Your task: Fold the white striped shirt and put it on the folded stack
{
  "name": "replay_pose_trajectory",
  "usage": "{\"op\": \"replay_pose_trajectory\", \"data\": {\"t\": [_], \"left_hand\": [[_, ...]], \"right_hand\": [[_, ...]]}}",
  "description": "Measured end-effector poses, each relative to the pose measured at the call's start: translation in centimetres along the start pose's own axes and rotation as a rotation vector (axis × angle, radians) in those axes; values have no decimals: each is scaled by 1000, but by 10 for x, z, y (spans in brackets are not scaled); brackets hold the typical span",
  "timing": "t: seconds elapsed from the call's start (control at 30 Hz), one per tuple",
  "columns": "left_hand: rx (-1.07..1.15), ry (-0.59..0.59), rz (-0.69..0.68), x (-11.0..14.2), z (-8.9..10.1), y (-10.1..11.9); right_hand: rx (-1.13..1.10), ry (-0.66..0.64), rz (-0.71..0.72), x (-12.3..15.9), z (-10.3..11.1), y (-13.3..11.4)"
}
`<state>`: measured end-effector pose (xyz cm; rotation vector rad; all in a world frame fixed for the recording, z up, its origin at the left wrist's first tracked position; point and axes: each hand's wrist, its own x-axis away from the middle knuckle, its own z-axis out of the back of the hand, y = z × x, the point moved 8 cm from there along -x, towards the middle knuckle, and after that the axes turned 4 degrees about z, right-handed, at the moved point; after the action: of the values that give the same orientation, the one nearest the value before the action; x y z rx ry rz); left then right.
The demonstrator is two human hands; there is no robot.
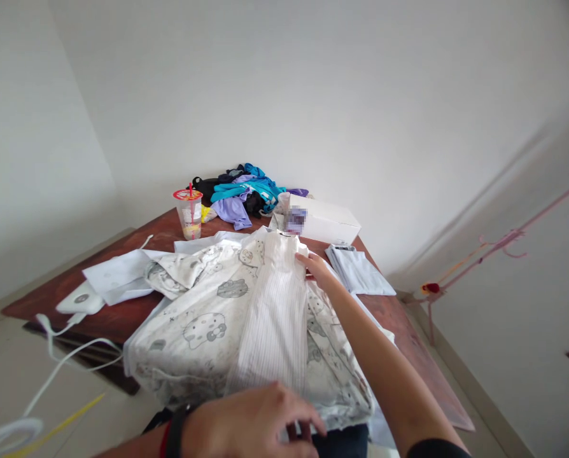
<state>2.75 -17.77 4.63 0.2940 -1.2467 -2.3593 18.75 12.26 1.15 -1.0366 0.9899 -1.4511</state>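
bare brown table (pixel 399 318) free to my right, folded cloth (pixel 361 270) and white box (pixel 330 219) blocking beyond, cup (pixel 189 213) and clothes pile (pixel 246 191) crowding the far edge
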Motion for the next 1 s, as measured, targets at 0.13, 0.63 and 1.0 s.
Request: {"op": "replay_pose_trajectory", "data": {"t": [0.13,0.63,1.0], "left_hand": [[-137,434,114,-18,94,-14],[-592,308,379,-174,192,-164],[-605,306,384,-174,186,-175]], "right_hand": [[-9,-2,-24,13,1,-5],[-62,-214,-147,130,-15,15],[246,-630,17,289,-63,37]]}}
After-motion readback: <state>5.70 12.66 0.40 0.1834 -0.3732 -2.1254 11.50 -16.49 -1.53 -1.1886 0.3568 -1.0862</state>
